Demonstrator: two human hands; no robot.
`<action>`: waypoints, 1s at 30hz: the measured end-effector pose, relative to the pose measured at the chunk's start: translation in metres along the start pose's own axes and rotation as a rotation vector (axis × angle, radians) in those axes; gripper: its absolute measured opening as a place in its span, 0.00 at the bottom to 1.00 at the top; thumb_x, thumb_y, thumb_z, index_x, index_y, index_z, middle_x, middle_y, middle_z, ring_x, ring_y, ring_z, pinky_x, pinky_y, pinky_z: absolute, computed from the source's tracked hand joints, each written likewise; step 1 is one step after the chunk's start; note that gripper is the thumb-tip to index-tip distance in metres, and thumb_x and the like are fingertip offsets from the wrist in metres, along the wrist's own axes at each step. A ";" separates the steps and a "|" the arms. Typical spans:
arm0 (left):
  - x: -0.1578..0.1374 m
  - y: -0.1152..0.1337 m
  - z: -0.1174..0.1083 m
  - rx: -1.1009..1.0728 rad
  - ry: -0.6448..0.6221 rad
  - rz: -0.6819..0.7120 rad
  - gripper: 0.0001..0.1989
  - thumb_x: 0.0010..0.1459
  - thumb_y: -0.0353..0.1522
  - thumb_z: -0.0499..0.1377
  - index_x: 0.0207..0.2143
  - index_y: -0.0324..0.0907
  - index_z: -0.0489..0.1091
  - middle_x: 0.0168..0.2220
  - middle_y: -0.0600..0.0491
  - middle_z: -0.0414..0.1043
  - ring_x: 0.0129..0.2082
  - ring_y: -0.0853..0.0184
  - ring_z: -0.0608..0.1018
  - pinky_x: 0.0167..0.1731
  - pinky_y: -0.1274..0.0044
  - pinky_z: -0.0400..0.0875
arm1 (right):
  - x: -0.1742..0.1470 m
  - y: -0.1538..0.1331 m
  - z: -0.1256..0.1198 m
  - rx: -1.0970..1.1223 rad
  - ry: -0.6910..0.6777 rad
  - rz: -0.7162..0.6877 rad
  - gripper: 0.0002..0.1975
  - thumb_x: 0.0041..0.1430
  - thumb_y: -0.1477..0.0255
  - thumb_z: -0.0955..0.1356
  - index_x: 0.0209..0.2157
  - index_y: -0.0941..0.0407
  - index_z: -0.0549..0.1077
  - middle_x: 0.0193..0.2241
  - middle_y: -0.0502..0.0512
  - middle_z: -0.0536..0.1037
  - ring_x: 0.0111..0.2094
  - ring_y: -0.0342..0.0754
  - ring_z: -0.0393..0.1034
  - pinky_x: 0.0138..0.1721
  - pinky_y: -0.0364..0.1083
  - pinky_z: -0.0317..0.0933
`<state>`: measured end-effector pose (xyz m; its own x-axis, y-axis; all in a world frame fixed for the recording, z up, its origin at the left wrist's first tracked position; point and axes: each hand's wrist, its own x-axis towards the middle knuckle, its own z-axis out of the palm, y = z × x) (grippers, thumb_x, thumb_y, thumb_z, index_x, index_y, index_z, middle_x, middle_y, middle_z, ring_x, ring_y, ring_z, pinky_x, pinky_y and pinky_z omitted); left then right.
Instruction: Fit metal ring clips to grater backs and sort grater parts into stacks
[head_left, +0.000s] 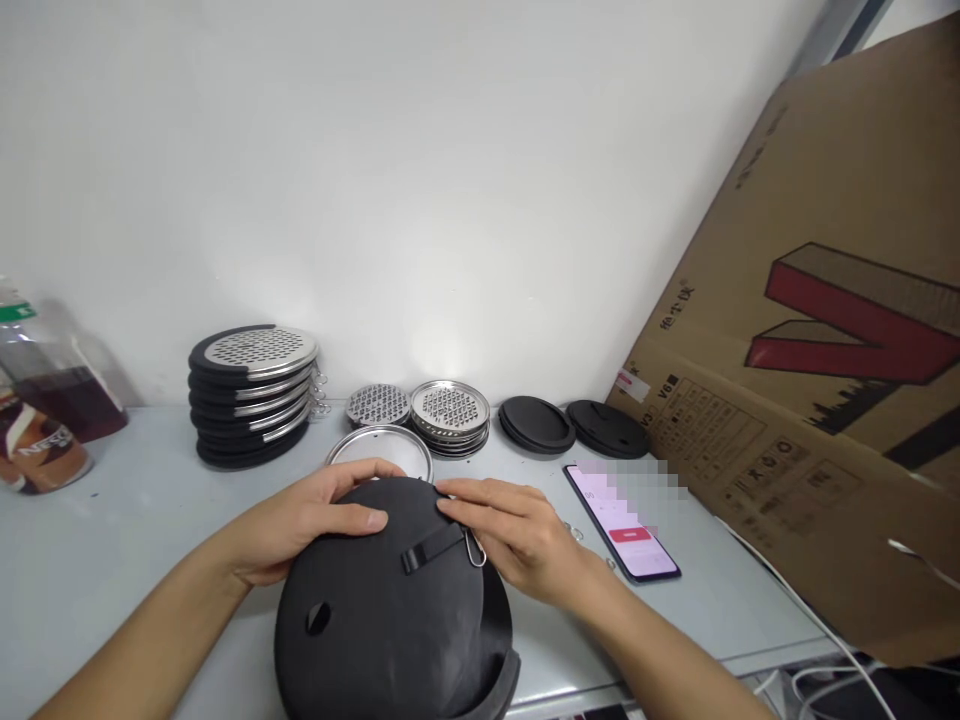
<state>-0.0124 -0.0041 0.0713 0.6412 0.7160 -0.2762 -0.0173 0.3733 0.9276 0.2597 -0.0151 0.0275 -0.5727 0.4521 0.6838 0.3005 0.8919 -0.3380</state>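
Note:
A black, flexible-looking round cover [382, 640] is held tilted up close to me. It has a small hole, a short strap [420, 552] and a wire clip [475, 550] near its upper right edge. My left hand [315, 515] grips the upper left rim, thumb on the near face and fingers behind. With fingers together, my right hand [521, 530] presses on the upper right rim beside the clip; its thumb is hidden. Another black curved edge [506, 690] shows at the cover's lower right. Just behind the cover lies a steel ring-shaped rim [429, 462].
Along the wall stand a stack of black-edged graters [255, 400], round grater plates [379, 405], more grater plates [450, 410], black discs [536, 425] and further black discs [607, 430]. A phone [622, 530], small metal rings, bottles [60, 380] and a leaning cardboard box [825, 350] flank them.

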 end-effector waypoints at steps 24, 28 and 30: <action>0.001 0.001 0.000 0.251 0.208 0.097 0.19 0.55 0.36 0.65 0.50 0.47 0.71 0.46 0.51 0.77 0.43 0.61 0.78 0.43 0.74 0.71 | 0.008 -0.002 0.003 0.571 0.068 0.634 0.05 0.59 0.70 0.70 0.35 0.56 0.78 0.33 0.54 0.78 0.33 0.45 0.73 0.36 0.46 0.68; 0.001 0.001 0.002 0.224 0.215 0.109 0.21 0.54 0.36 0.65 0.51 0.46 0.71 0.45 0.50 0.78 0.42 0.61 0.78 0.42 0.74 0.71 | 0.008 0.001 0.004 0.772 0.129 0.702 0.10 0.61 0.68 0.68 0.42 0.55 0.76 0.29 0.51 0.78 0.28 0.44 0.74 0.35 0.47 0.70; 0.002 0.001 0.003 0.208 0.212 0.105 0.22 0.53 0.36 0.65 0.52 0.45 0.71 0.44 0.49 0.78 0.42 0.59 0.79 0.41 0.73 0.72 | 0.008 0.002 0.002 0.832 0.117 0.724 0.11 0.61 0.67 0.67 0.42 0.55 0.77 0.33 0.53 0.79 0.30 0.45 0.75 0.36 0.48 0.72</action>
<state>-0.0093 -0.0040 0.0728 0.4694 0.8595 -0.2024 0.0963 0.1781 0.9793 0.2541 -0.0098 0.0309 -0.3801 0.9050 0.1910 -0.0957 0.1669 -0.9813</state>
